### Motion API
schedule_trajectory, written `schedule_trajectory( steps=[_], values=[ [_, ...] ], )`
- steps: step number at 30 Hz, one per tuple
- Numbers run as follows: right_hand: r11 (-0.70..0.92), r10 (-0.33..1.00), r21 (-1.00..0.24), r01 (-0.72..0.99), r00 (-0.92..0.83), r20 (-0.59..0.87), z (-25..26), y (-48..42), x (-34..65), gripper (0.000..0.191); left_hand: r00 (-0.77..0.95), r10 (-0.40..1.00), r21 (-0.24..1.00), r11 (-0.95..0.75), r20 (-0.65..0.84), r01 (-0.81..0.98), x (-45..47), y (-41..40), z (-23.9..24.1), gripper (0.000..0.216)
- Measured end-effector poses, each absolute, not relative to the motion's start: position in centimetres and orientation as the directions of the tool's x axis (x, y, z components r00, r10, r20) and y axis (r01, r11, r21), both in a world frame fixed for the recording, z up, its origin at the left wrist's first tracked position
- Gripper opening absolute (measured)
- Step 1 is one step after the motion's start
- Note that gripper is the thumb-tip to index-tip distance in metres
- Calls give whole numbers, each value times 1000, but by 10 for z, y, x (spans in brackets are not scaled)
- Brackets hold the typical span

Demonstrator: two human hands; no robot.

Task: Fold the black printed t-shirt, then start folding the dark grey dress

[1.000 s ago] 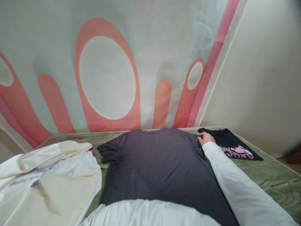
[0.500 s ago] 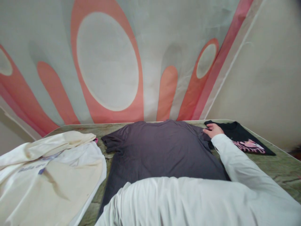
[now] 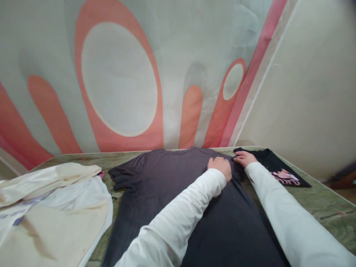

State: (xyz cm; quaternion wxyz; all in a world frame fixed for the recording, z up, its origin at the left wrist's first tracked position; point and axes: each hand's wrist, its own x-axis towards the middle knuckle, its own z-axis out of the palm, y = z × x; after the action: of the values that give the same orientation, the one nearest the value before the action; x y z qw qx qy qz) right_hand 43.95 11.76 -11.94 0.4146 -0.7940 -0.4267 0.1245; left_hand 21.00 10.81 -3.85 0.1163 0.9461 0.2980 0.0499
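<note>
A dark grey T-shirt [image 3: 167,181] lies spread out with its collar toward the far table edge and its left-side sleeve stretched outward. My left hand [image 3: 221,167] rests on the shirt near the right-side shoulder, fingers curled down onto the cloth, their tips hidden. Just to its right, my right hand [image 3: 245,158] pinches the edge of the right-side sleeve between thumb and fingers. Beyond that hand lies a folded black T-shirt [image 3: 264,154] with a pink print, partly covered by the hand and cuff.
Cream and white garments [image 3: 66,218] lie in a loose heap on the left of the wood-patterned table [image 3: 328,215]. Behind the far table edge stands a backdrop [image 3: 172,66] with coral and white shapes. A plain wall [image 3: 311,92] rises at the right.
My left forearm has swung up from across the near side, and the left hand now appears on the shirt's shoulder. The right hand stays at the sleeve. The view has shifted slightly right.
</note>
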Motion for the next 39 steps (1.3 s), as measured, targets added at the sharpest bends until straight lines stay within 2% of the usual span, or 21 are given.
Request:
schedule_trajectory(
  steps=[2,4,8,11,14,16,19,21,25,30,33,39],
  values=[
    [-275,775,-756,594,602,191,-120,118,438,38,715,693,199,-717,95,668,201,130,-55,48],
    [-265,770,-743,614,598,220,-119,118,439,33,659,746,194,-663,96,723,194,146,-73,59],
    [-314,693,-698,643,658,294,-107,111,447,28,657,752,205,-652,53,730,189,157,-93,69],
    [-459,629,-575,677,705,328,-98,104,449,29,659,750,196,-656,55,729,190,158,-95,72],
    [-563,694,-403,721,677,243,-96,98,442,26,659,749,193,-659,73,727,190,158,-94,75],
    [-574,725,-359,736,660,194,-94,98,436,25,663,744,193,-664,80,722,190,158,-94,76],
    [-554,757,-287,782,616,216,-82,107,423,32,670,739,197,-670,78,716,190,159,-96,74],
    [-485,811,-242,840,536,234,-70,123,411,36,671,737,198,-671,81,714,189,160,-97,74],
    [-297,920,-266,917,349,177,-59,173,380,21,667,736,195,-676,117,711,188,158,-96,75],
    [-202,952,-325,924,263,158,-70,216,356,31,669,732,193,-680,128,707,187,159,-98,73],
    [-137,970,-355,925,197,140,-81,226,353,31,666,729,190,-684,155,704,187,160,-101,73],
    [-168,945,-336,927,248,211,-95,234,352,20,658,735,192,-678,163,709,189,159,-103,71]
  ],
)
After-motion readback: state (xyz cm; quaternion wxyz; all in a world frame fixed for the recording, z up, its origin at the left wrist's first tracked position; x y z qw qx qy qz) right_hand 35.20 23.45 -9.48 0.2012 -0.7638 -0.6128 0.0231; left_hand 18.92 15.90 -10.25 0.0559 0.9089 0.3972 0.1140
